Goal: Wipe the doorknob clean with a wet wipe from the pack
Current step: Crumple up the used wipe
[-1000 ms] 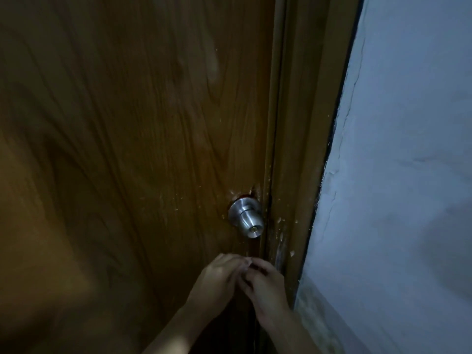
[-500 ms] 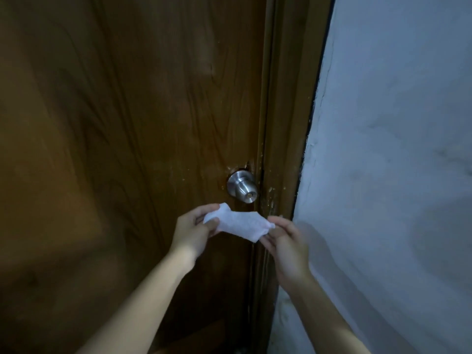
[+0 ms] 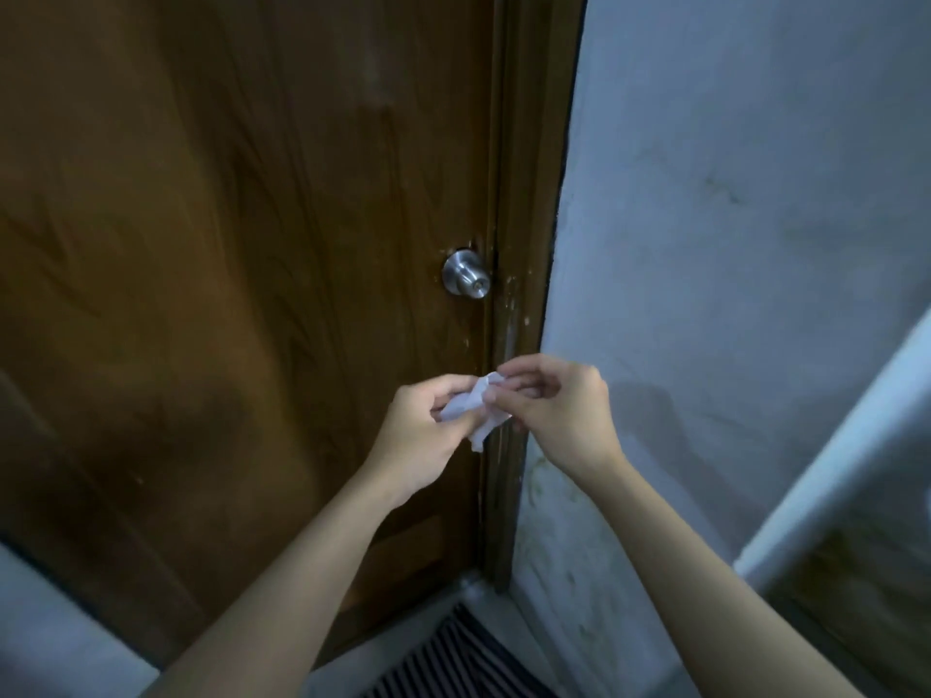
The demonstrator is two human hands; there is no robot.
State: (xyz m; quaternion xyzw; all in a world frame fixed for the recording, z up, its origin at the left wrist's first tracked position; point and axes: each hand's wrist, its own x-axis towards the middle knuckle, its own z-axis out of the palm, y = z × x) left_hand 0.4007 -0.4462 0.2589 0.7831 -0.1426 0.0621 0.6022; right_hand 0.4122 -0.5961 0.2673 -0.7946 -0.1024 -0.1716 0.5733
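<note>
Single head cam, wide-angle, looks forward and down at wooden door point(image 3: 242, 294) from close; doorknob point(image 3: 467, 273) just above centre, both forearms enter from bottom edge, wall point(image 3: 730, 219) fills right side

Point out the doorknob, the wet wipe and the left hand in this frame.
doorknob point(image 3: 467, 274): head view, on the round metal face of the knob.
wet wipe point(image 3: 471, 403): head view, on the bunched white middle between the two hands.
left hand point(image 3: 420, 435): head view, on the back of the hand.
</note>
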